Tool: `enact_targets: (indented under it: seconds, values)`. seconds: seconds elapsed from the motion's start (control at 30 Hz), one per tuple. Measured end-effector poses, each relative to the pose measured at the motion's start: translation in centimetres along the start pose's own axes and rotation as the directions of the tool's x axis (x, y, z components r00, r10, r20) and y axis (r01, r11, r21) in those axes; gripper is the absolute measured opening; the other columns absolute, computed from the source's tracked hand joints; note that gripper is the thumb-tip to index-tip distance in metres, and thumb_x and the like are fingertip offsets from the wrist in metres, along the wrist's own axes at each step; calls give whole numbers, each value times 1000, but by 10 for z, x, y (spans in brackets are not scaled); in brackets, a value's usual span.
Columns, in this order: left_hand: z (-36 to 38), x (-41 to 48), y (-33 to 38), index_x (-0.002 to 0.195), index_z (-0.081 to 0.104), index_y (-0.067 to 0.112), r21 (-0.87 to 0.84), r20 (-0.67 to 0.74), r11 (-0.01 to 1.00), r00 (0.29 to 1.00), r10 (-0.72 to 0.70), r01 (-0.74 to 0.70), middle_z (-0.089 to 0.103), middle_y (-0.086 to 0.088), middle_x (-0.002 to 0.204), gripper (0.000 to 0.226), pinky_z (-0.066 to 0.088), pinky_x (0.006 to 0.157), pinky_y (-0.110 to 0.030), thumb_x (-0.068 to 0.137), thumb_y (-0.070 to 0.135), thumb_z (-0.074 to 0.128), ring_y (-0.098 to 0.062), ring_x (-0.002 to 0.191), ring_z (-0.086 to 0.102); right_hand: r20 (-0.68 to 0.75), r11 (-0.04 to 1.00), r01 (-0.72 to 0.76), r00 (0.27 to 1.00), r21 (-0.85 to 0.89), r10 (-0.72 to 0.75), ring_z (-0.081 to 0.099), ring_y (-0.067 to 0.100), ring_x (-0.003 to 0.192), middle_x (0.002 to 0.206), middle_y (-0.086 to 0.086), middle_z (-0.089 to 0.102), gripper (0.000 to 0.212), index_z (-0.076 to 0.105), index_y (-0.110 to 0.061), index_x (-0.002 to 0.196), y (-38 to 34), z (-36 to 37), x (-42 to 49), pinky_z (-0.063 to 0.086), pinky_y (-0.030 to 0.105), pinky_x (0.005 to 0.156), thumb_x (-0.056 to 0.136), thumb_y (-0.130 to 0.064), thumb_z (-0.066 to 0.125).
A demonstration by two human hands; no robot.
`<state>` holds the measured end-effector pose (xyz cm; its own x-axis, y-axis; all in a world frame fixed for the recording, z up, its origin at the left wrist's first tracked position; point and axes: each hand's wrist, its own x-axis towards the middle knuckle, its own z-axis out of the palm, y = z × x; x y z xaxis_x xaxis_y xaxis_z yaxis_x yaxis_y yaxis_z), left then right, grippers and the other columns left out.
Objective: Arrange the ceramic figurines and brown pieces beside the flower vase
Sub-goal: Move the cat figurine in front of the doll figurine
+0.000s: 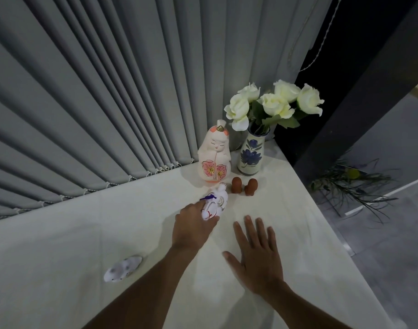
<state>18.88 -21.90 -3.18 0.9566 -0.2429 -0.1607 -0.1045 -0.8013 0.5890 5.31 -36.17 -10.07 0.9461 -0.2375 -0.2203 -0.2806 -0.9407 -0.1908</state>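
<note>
A blue-flowered vase (250, 153) with white roses stands at the table's far right corner. Left of it stands a tall cream doll figurine (214, 157) with pink flowers. Two small brown pieces (236, 185) (251, 187) sit side by side in front of the vase. My left hand (193, 227) grips a small white figurine (215, 204) with a purple cord, in front of the doll and left of the brown pieces. My right hand (256, 254) lies flat on the cloth, fingers spread, holding nothing.
A white speckled figurine (122, 268) lies on the white tablecloth (61, 245) at the near left. Grey vertical blinds (108, 103) hang behind the table. The table's right edge drops to a grey floor with dark foliage (352, 184).
</note>
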Motion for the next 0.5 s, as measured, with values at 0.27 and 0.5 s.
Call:
enact_targets:
  seconds: [0.27,0.5]
  values:
    - [-12,16,-6,123,49,23,-159,183,987,983,7,23,66,2,113,60,56,83,-24,74,21,84,-16,99,66,7,1000,12,1000,-3,-12,-10,30,155,168,1,-4,84,7,-35,159,1,-1,-1,3,54,125,89,-82,14]
    - [-4,18,-4,109,61,21,-313,122,944,990,-71,106,71,-1,107,48,60,85,-32,69,22,89,-16,93,67,-8,1000,0,1000,21,0,3,32,155,168,2,8,83,20,-34,157,-1,-1,1,12,56,123,89,-82,21]
